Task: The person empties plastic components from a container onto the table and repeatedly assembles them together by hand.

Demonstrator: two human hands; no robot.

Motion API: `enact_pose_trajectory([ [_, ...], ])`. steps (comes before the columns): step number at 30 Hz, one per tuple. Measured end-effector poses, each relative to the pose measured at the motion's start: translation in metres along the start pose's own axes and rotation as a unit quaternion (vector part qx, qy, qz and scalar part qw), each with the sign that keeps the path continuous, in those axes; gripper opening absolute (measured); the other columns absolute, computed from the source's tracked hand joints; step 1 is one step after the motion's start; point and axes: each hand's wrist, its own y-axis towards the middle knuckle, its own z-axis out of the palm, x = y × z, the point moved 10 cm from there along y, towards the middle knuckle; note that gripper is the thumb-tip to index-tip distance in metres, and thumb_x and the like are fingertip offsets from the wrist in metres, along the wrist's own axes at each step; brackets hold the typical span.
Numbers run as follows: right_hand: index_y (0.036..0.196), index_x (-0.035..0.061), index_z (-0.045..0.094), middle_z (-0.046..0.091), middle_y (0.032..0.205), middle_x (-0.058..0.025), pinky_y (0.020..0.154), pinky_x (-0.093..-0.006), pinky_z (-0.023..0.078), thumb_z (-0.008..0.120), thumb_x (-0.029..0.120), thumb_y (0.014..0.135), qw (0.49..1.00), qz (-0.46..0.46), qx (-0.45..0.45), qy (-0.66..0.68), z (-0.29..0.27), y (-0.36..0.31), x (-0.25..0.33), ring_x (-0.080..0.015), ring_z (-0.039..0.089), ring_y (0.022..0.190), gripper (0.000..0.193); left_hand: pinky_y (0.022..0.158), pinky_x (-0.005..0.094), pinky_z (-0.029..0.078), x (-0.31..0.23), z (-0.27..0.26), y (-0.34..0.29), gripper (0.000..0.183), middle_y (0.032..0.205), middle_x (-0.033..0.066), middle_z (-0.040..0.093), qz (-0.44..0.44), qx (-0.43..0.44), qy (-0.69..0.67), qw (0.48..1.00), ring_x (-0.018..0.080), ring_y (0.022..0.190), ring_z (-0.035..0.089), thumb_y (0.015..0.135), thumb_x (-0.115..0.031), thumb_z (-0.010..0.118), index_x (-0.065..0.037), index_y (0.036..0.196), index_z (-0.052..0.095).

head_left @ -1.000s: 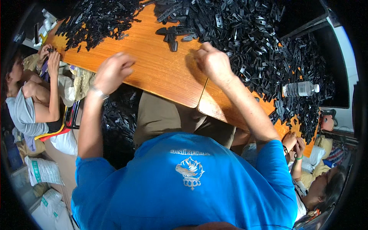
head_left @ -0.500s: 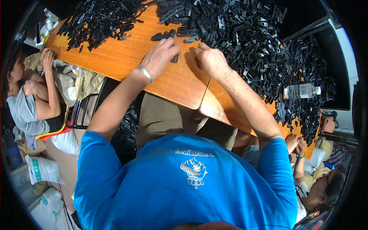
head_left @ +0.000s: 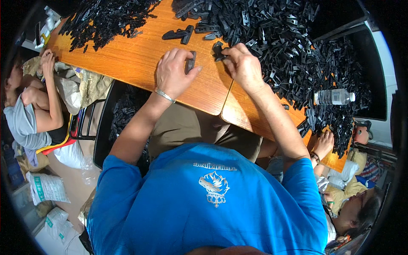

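Note:
My left hand (head_left: 173, 73) is over the orange wooden table, its thumb and fingers closed round a small black plastic part (head_left: 191, 62). My right hand (head_left: 246, 67) pinches another black plastic part (head_left: 218, 51) at the edge of the big heap. Its fingertips partly cover that part. Just beyond my left hand, two loose black plastic parts (head_left: 178, 34) lie close together on the wood. A large heap of similar black plastic parts (head_left: 272, 51) spreads from beyond my right hand toward the right.
A second heap of smaller black pieces (head_left: 108, 21) lies at the far left of the table (head_left: 127, 57). A clear bottle (head_left: 334, 97) rests on its side on the right heap. One person (head_left: 36, 110) sits at left; another person's hand (head_left: 325, 144) is at the right table edge.
My left hand has come nearer, away from the two loose parts, with a part now showing in its grip. My right hand has shifted slightly right, and a part shows at its fingertips.

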Motion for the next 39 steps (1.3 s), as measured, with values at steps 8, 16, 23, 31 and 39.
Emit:
enact_pose_trajectory([
  [8, 0.115, 0.0065, 0.074, 0.068, 0.106, -0.0186, 0.077, -0.0481, 0.062, 0.073, 0.009, 0.087, 0.995, -0.010, 0.074, -0.071, 0.033, 0.009, 0.004, -0.0404, 0.073, 0.085, 0.028, 0.090, 0.0465, 0.054, 0.001, 0.004, -0.011, 0.025, 0.101, 0.0101, 0.070, 0.014, 0.071, -0.003, 0.997, 0.0358, 0.103, 0.066, 0.082, -0.005, 0.080, -0.008, 0.105, 0.069],
  [16, 0.124, -0.0005, 0.074, 0.067, 0.092, -0.0030, 0.070, -0.0271, 0.057, 0.077, 0.002, 0.096, 0.918, 0.172, 0.080, 0.349, 0.039, -0.004, -0.017, -0.0086, 0.068, 0.073, 0.028, 0.090, 0.0410, 0.055, -0.009, -0.005, -0.019, 0.035, 0.105, 0.0113, 0.072, 0.046, 0.065, -0.065, 0.995, 0.0310, 0.103, 0.069, 0.083, 0.002, 0.081, -0.004, 0.115, 0.071],
  [23, 0.124, 0.0046, 0.077, 0.064, 0.095, 0.0048, 0.079, -0.0225, 0.053, 0.085, -0.001, 0.089, 0.878, 0.138, -0.008, 0.459, 0.028, -0.023, 0.045, -0.0047, 0.061, 0.085, 0.036, 0.082, 0.0265, 0.054, 0.007, 0.008, -0.037, 0.018, 0.106, 0.0041, 0.074, -0.194, 0.062, -0.481, 0.853, 0.0111, 0.095, 0.068, 0.103, -0.008, 0.072, -0.001, 0.119, 0.069],
  [31, 0.111, 0.0041, 0.075, 0.070, 0.097, -0.0134, 0.074, -0.0368, 0.060, 0.084, 0.000, 0.083, 0.973, 0.019, -0.009, 0.231, 0.009, -0.042, 0.071, -0.0305, 0.074, 0.085, 0.029, 0.078, 0.0218, 0.052, 0.009, 0.029, -0.062, 0.013, 0.099, 0.0004, 0.072, -0.253, 0.097, -0.523, 0.808, 0.0058, 0.086, 0.065, 0.104, -0.004, 0.070, -0.001, 0.116, 0.069],
  [39, 0.108, 0.0023, 0.078, 0.073, 0.102, -0.0137, 0.076, -0.0395, 0.059, 0.089, 0.007, 0.081, 0.993, 0.022, -0.017, 0.118, 0.021, -0.030, 0.043, -0.0330, 0.074, 0.091, 0.029, 0.085, 0.0369, 0.056, -0.006, -0.028, -0.030, 0.028, 0.103, 0.0089, 0.069, 0.030, 0.001, -0.009, 1.000, 0.0262, 0.097, 0.069, 0.086, -0.005, 0.084, -0.002, 0.111, 0.073],
])
